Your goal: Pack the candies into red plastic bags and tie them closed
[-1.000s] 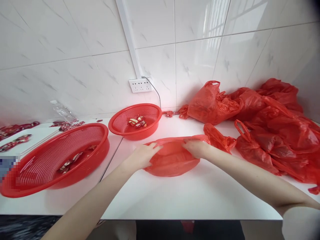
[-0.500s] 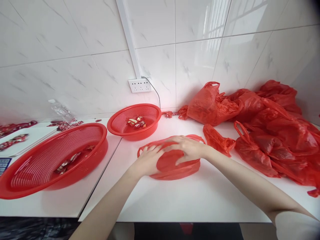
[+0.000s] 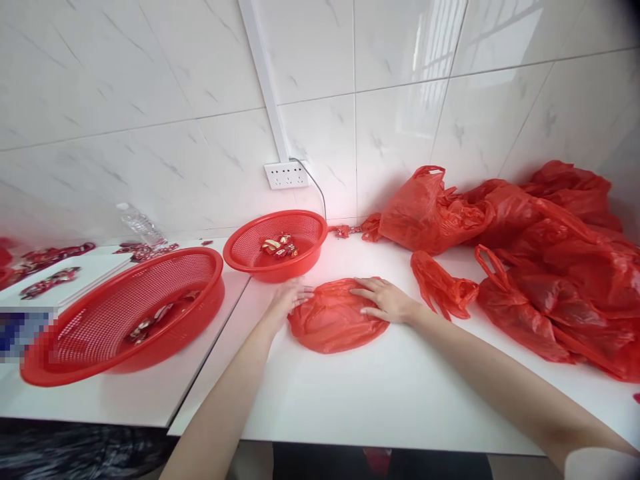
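Observation:
A red plastic bag (image 3: pixel 335 323) lies on the white table in front of me, puffed into a rounded shape. At its upper left edge is my left hand (image 3: pixel 286 303), fingers stretched out and touching the plastic. My right hand (image 3: pixel 387 300) rests on the bag's right side with its fingers spread. Neither hand grips anything that I can see. A crumpled red bag (image 3: pixel 443 287) sits just right of my right hand. Behind my left hand stands a small red plastic basket (image 3: pixel 245 243) with a few wrapped pieces (image 3: pixel 283 247) inside.
A larger red basket (image 3: pixel 70 333) with wrapped pieces stands on the left, past the table seam. Filled red bags (image 3: pixel 565 287) are heaped along the right. A clear bottle (image 3: pixel 140 225) leans near the wall, and a power socket (image 3: pixel 286 175) is fixed above the small basket.
My hands have moved apart, from together over the middle of the bag to its two sides. The bag looks smoother and rounder, and its handle loops no longer show. The view has shifted slightly.

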Available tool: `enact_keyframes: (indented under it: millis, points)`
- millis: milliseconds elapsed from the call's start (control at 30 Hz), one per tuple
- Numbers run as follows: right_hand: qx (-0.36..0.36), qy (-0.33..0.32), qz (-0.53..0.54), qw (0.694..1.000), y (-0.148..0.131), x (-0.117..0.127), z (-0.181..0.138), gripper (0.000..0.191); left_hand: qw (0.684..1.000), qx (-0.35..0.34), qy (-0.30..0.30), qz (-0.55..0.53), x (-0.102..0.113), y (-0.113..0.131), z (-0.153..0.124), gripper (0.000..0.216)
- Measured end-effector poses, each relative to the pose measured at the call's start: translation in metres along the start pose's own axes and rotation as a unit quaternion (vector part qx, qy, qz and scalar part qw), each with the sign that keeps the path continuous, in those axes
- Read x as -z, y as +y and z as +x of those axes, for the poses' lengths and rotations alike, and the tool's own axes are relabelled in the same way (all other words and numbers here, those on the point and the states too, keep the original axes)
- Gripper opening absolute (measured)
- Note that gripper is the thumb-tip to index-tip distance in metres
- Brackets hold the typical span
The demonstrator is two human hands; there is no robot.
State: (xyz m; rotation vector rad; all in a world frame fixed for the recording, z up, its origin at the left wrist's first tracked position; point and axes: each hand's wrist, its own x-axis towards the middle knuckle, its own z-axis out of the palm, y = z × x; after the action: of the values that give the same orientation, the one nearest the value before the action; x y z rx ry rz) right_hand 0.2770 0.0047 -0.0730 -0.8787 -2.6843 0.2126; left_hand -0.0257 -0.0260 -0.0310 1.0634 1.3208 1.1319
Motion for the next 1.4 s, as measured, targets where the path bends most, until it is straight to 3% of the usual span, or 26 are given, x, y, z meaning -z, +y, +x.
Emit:
enact_keyframes:
  millis: [67, 133, 267, 433, 600, 800, 967, 1233, 1400]
  points:
    - [-0.009, 0.049, -0.057, 0.997, -0.002, -0.003, 0.0, 0.055, 0.98, 0.108, 0.053, -0.159, 0.005, 0.012, 0.014, 0.071]
    - [-0.008, 0.088, -0.099, 0.991, -0.004, -0.004, 0.001, 0.054, 0.957, 0.129, 0.05, -0.255, 0.007, 0.024, 0.025, 0.061]
    - [0.015, 0.152, -0.122, 0.981, -0.01, 0.005, 0.005, 0.046, 0.931, 0.087, 0.111, -0.336, 0.002, 0.032, 0.031, 0.013]
    - [-0.025, 0.28, -0.082, 0.956, -0.026, 0.048, 0.028, 0.036, 0.935, 0.026, 0.123, -0.332, -0.01, 0.029, 0.016, 0.013]
    - [-0.07, 0.357, 0.005, 0.931, -0.042, 0.085, 0.066, 0.031, 0.951, -0.036, 0.055, -0.302, -0.019, 0.028, -0.003, 0.005]
    - [-0.074, 0.317, 0.054, 0.944, -0.045, 0.078, 0.086, 0.026, 0.961, -0.035, 0.037, -0.27, -0.035, 0.012, -0.009, 0.01]
    - [-0.084, 0.209, 0.061, 0.972, -0.038, 0.067, 0.082, 0.025, 0.966, -0.014, 0.019, -0.257, -0.044, 0.009, -0.018, 0.019]
    - [0.021, 0.09, 0.023, 0.995, -0.042, 0.068, 0.075, 0.033, 0.965, -0.027, -0.006, -0.259, -0.052, 0.009, -0.021, 0.029]
    - [-0.055, 0.148, -0.004, 0.987, -0.042, 0.051, 0.082, 0.023, 0.967, -0.024, -0.006, -0.252, -0.054, 0.005, -0.019, 0.025]
